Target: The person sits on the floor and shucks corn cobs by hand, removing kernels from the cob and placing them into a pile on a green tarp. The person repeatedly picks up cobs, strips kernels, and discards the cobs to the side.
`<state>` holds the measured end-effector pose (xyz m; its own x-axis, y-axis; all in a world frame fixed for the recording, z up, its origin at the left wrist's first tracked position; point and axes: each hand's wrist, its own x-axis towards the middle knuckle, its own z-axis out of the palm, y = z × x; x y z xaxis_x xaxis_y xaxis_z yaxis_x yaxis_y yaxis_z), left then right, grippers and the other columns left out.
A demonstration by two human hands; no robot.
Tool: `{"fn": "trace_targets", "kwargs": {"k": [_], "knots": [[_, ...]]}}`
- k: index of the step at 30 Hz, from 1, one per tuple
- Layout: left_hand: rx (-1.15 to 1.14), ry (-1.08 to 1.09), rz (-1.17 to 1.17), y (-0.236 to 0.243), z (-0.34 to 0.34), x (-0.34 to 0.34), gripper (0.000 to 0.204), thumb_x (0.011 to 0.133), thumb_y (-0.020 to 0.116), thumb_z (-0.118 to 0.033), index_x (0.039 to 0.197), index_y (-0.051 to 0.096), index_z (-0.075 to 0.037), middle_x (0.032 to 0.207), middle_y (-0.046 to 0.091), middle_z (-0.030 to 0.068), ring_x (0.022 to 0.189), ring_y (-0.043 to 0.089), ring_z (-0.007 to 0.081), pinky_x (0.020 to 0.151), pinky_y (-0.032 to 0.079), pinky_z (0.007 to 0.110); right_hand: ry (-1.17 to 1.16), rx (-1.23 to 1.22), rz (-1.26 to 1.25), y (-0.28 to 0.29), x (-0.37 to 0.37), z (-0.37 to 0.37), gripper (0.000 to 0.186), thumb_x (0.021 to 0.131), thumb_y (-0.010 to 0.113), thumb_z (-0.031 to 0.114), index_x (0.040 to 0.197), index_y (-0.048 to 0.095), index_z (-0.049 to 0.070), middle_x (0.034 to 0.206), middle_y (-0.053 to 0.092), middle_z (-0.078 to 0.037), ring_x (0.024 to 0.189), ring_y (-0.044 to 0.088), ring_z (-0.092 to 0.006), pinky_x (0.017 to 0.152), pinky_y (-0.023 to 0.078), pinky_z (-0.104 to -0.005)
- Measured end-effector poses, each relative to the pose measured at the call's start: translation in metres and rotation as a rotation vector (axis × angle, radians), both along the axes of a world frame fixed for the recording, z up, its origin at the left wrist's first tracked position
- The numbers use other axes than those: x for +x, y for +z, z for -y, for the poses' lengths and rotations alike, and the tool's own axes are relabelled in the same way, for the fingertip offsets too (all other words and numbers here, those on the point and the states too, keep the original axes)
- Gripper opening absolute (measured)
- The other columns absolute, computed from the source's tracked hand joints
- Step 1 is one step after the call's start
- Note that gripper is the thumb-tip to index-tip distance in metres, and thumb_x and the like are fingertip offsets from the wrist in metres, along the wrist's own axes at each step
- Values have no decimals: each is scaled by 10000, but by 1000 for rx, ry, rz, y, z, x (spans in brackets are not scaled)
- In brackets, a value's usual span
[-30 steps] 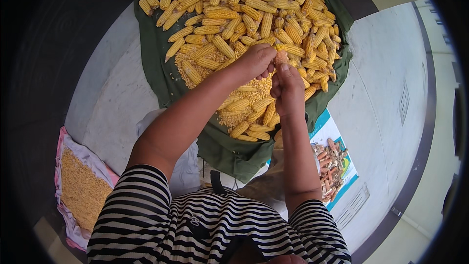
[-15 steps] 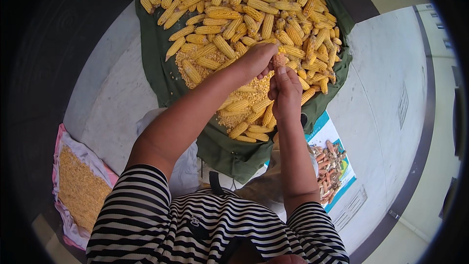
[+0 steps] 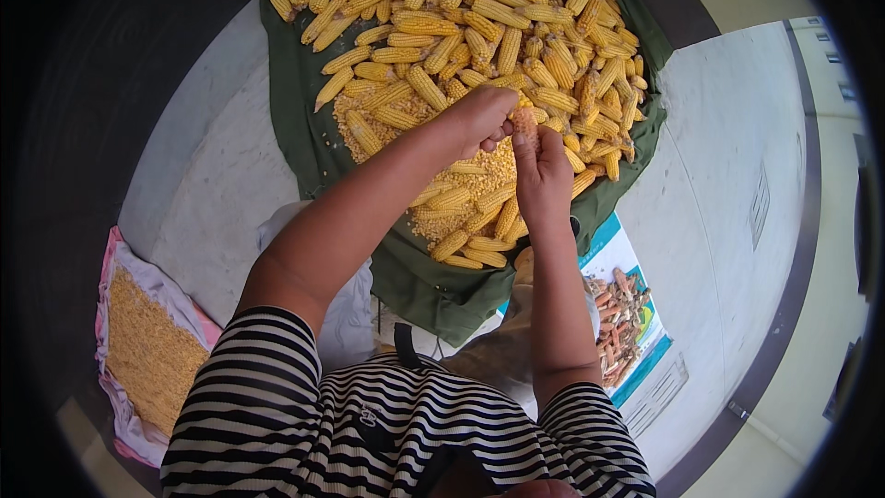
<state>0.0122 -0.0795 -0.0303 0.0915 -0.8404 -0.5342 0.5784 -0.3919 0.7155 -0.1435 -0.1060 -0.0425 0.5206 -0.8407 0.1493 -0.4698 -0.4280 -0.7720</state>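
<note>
Pale grey, concrete-like floor (image 3: pixel 737 111) in soft, even light.
At 3 o'clock, a thin dark seam (image 3: pixel 702 214) crosses it, then a curved dark brown band (image 3: pixel 808 175) borders a flat cream surface (image 3: pixel 837 198); toward 10 o'clock lies a nearly black expanse (image 3: pixel 184 9).

No wording is reading clearly; a small pale letter-like emblem (image 3: pixel 368 416) is sitting on the chest of the black-and-white striped shirt (image 3: pixel 392 389); tiny marks are running along the teal-and-white printed sheet (image 3: pixel 604 238) at right, blurring past legibility; a yellow-green printed patch (image 3: pixel 644 316) is showing near its edge.
</note>
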Motion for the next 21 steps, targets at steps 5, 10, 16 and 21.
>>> {"fn": "trace_targets", "kwargs": {"k": [5,10,16,21], "knots": [[-11,97,-160,-17,1,-5,135,903,455,-180,839,497,-69,729,507,55,508,388,102,420,300,260,0,183,75,10,2,4,294,958,582,283,1016,588,-6,629,530,-56,565,495,-136,530,415,-312],[-87,55,-198,-5,1,3,158,906,448,-187,838,507,-58,730,511,60,509,406,121,429,318,271,6,574,280,24,-1,8,265,963,577,268,1015,612,10,653,505,19,553,428,-63,499,352,-240],[-98,62,-62,-8,0,-5,181,910,459,-198,814,528,-61,685,493,41,480,379,90,399,277,252,-3,577,366,15,3,1,255,977,554,273,1004,612,27,647,475,33,538,383,-43,475,305,-209],[-102,107,-33,-7,0,-11,191,916,450,-197,806,534,-65,679,490,26,476,365,71,393,256,229,25,769,491,16,5,0,239,978,541,260,1003,603,31,632,445,34,519,355,-53,455,293,-212]]}}
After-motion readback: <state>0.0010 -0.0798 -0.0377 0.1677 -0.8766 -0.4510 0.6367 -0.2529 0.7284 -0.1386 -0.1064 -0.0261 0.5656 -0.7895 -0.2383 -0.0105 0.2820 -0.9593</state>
